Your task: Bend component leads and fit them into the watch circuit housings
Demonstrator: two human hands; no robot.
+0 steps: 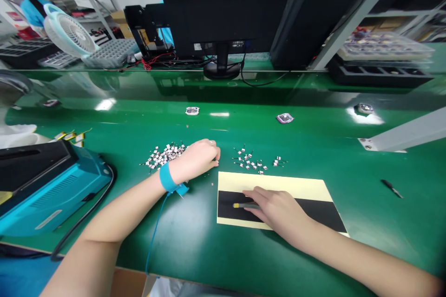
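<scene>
My left hand (198, 159) rests on the green bench (195, 250) with curled fingers, right beside a heap of tiny silver-and-black components (163, 155). Whether its fingers pinch anything is hidden. A blue wrist strap (167, 178) circles that wrist, with a thin blue cord trailing down. My right hand (275, 209) grips a slim grey tool with a yellow tip (245, 205) and lies over a black strip (230, 206) on a cream sheet (272, 182). A second, smaller scatter of similar components (249, 161) lies just beyond the sheet.
A teal machine (55, 190) with a black cable sits at the left. A small black-handled tool (390, 188) lies at the right. Several small parts dot the far bench, before a monitor stand (221, 67), a fan (69, 35) and component trays (381, 47).
</scene>
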